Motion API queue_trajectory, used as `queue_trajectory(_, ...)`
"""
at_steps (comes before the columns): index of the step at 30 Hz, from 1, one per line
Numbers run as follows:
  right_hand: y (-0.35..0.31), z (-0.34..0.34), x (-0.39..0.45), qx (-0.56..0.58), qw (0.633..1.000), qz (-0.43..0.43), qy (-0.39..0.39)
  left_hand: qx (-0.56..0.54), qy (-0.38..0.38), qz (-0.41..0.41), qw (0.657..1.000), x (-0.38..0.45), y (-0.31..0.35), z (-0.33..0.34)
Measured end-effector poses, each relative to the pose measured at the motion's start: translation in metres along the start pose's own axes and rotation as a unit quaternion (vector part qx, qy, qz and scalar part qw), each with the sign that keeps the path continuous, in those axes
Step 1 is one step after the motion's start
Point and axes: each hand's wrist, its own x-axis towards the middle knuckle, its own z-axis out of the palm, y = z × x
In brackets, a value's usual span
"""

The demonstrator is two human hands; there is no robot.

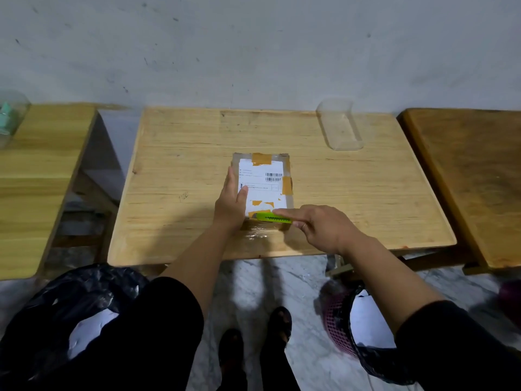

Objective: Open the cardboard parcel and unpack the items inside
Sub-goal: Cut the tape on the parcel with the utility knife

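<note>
A small cardboard parcel (277,167) lies flat on the middle wooden table (180,153), sealed with clear and brown tape and covered by a white shipping label. My left hand (232,203) presses flat on its left side. My right hand (321,225) holds a green utility knife (272,217) across the parcel's near edge, index finger stretched along its back and the tip pointing left. The parcel's flaps are closed.
A clear plastic tray (342,128) sits at the table's back right. Wooden tables stand to the left (36,176) and right (473,176). On the floor, a black bin bag (70,309) at left, a pink basket with a black liner (341,323) at right.
</note>
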Motion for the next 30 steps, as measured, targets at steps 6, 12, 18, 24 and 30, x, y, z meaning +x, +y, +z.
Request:
queue_trajectory(6,-0.005,-0.009,0.009,-0.025,0.999,-0.024,-0.013,-0.011,-0.005,0.0,1.0,-0.003,0.002,-0.001)
queue_trajectory(12,-0.007,-0.012,0.014,-0.058,0.998,-0.034,-0.018,0.009,0.0,0.0,1.0,-0.001,0.002,0.0)
queue_trajectory(18,0.018,-0.025,0.0,-0.116,0.993,-0.012,-0.033,0.017,-0.001,0.003,1.0,0.001,0.001,0.002)
queue_trajectory(24,0.034,-0.036,-0.014,-0.134,0.989,0.005,-0.067,0.004,0.002,0.003,1.0,0.0,0.002,0.001)
queue_trajectory(30,0.03,-0.037,-0.021,0.274,0.947,0.136,0.095,0.008,0.007,0.0,1.0,0.002,0.002,0.002)
